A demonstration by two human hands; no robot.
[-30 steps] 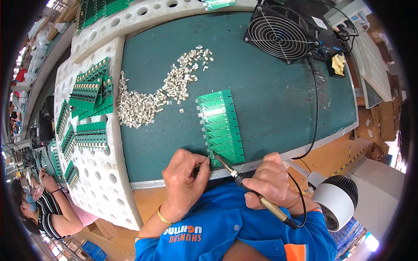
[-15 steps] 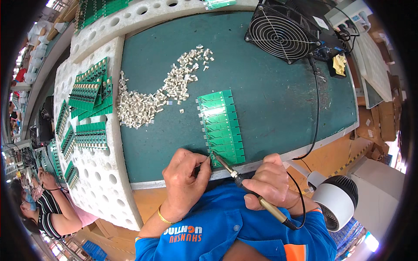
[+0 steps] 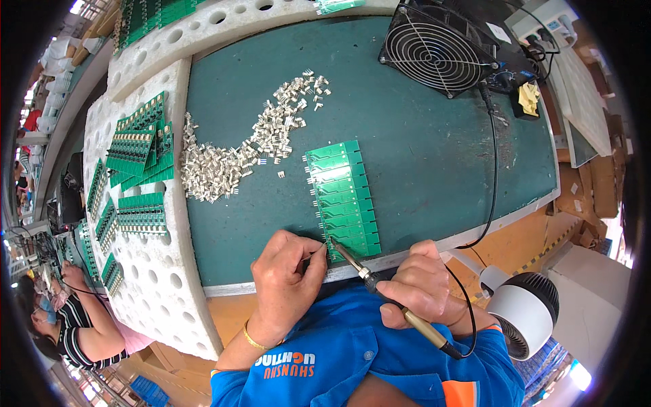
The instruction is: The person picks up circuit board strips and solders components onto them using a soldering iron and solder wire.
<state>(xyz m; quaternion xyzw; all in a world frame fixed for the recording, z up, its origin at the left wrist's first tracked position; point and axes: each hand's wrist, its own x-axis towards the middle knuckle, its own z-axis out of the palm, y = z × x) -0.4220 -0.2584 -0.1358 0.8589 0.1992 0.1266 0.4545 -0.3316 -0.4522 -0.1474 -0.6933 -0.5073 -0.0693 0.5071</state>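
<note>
My left hand (image 3: 288,285) is closed at the lower left end of a green circuit-board panel (image 3: 342,200), pinching what looks like thin solder wire. My right hand (image 3: 420,285) grips a soldering iron (image 3: 424,329), its tip resting near the panel's lower left edge, beside my left fingertips. Small white connectors line the panel's left edge. A loose pile of similar connectors (image 3: 217,166) spreads over the green mat (image 3: 427,156) above and left of my hands.
Perforated white foam (image 3: 152,258) holds assembled boards (image 3: 141,211) at left. A black fan (image 3: 434,54), yellow sponge (image 3: 527,98) and cord sit at back right. A white round fan (image 3: 522,315) stands lower right. A co-worker (image 3: 95,339) sits at far left.
My left hand has shifted very slightly up and left. The iron stays at nearly the same spot on the panel.
</note>
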